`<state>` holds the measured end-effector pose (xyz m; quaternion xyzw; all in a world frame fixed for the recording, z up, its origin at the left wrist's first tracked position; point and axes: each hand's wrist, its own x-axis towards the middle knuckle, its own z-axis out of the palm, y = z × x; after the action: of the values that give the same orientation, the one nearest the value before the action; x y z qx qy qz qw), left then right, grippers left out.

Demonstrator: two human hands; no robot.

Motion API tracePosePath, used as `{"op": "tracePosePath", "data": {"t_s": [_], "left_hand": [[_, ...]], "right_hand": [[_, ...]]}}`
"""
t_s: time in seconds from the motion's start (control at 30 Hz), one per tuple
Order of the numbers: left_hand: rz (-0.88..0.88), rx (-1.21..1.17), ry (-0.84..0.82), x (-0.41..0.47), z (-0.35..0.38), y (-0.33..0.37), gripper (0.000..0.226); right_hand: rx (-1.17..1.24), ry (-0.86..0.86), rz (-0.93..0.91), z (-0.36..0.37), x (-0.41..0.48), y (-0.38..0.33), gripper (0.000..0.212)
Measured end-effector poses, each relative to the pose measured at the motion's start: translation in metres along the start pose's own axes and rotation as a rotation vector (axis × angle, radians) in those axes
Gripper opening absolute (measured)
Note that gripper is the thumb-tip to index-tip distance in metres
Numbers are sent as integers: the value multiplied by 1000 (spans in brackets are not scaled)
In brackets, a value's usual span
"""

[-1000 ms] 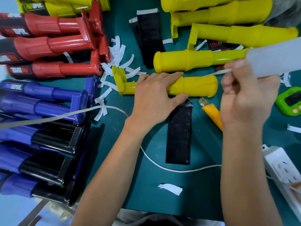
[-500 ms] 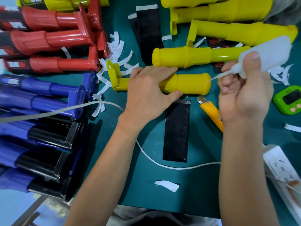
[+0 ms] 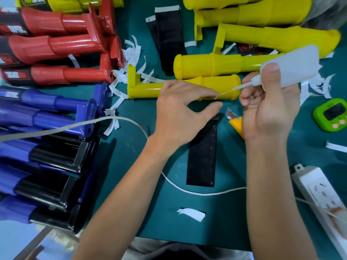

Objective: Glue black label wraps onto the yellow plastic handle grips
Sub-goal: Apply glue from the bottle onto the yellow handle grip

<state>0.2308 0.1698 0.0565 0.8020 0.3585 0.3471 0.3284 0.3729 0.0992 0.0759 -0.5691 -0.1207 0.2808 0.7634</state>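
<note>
Green mat (image 3: 131, 184); left hand (image 3: 180, 111) holds yellow grip (image 3: 146, 90); right hand (image 3: 268, 109) tilts glue bottle (image 3: 296, 66)

I see the handle (image 3: 146, 89) crosswise on the bench (image 3: 225, 212), label (image 3: 202, 152) just before it, knife (image 3: 235, 123) right of that, timer (image 3: 332, 113) far right.

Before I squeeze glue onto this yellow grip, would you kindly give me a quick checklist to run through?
1. Left hand holds the yellow handle grip: ok.
2. Right hand grips the glue bottle: ok.
3. Nozzle tip meets the grip: ok.
4. Black label wrap lies flat, near the grip: ok.
5. Utility knife blade exposed by the right hand: not ok.
6. Glue flowing: cannot tell.
</note>
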Motion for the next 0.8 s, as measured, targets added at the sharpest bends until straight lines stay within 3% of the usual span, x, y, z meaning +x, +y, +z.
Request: {"op": "tracePosePath", "data": {"t_s": [0.1, 0.23, 0.47, 0.8], "left_hand": [[-47, -44, 35, -1, 2, 3, 4], [-89, -26, 68, -1, 3, 5, 8], [-30, 38, 126, -1, 3, 6, 11], [-7, 26, 88, -1, 2, 6, 10]], "right_hand": [[2, -11, 1, 1, -1, 0, 18], [-7, -26, 2, 3, -3, -1, 15], [8, 4, 34, 6, -6, -2, 15], [70, 58, 88, 2, -2, 1, 16]]}}
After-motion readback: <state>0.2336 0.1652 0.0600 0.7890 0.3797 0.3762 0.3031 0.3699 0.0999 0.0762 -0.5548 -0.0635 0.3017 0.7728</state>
